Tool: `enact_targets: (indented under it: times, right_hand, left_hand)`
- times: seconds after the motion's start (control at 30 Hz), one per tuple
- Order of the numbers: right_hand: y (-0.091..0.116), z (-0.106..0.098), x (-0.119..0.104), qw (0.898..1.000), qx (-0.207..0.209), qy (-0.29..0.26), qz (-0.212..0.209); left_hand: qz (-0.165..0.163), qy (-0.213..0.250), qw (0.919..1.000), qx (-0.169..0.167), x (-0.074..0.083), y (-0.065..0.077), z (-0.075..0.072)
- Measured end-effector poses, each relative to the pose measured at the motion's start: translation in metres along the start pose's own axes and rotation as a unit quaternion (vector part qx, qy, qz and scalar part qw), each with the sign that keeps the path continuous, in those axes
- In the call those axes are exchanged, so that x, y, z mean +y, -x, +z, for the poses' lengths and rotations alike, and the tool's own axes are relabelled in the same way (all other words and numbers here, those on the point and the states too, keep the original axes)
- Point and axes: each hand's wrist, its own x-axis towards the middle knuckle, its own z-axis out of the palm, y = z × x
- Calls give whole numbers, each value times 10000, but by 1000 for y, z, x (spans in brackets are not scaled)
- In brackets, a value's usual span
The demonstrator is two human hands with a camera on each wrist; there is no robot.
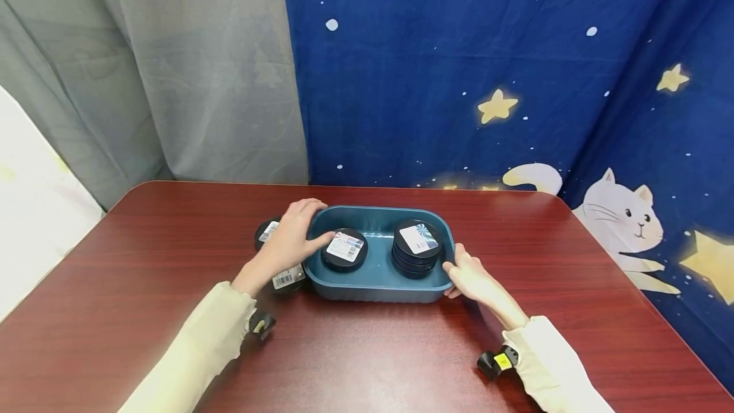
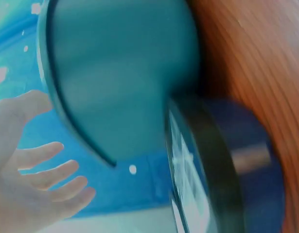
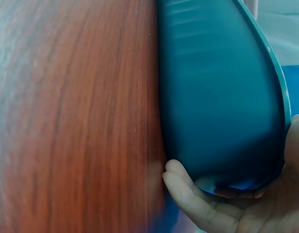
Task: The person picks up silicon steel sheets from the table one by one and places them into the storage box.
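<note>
Blue rounded-rectangular plastic bin [image 1: 375, 292] sitting mid-frame, bearing black round containers [image 1: 344, 250]; right hand [image 1: 469, 278] gripping frame-right end; left hand [image 1: 289, 241] spreading fingers at frame-left end, holding nothing.

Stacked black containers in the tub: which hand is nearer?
Right: the right hand is at the end of the tub beside the stack; the left hand at the opposite end.

A grey curtain [image 1: 218, 69] hangs beside a blue curtain [image 1: 401, 81] printed with yellow stars [image 1: 497, 107].
</note>
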Motion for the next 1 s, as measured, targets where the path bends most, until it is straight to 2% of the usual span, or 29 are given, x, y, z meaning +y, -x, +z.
enact_targets:
  times: [0.33, 0.57, 0.67, 0.83, 1.0]
  right_hand:
    - [0, 0, 1, 10000, -9, 57, -19]
    - [-1, 0, 0, 10000, 27, 76, -39]
    - [-1, 0, 0, 9999, 29, 93, -37]
    - [0, 0, 0, 10000, 16, 92, -22]
    - [0, 0, 0, 10000, 21, 73, -11]
  left_hand:
    - [-473, -150, 9987, -85, -30, 23, -21]
    - [-798, -328, 9949, -524, -42, 45, -32]
    - [-875, -351, 9939, -568, -45, 53, -36]
    - [-1056, -342, 9916, -665, -54, 60, -41]
    - [-1282, -456, 9858, -982, -62, 60, -45]
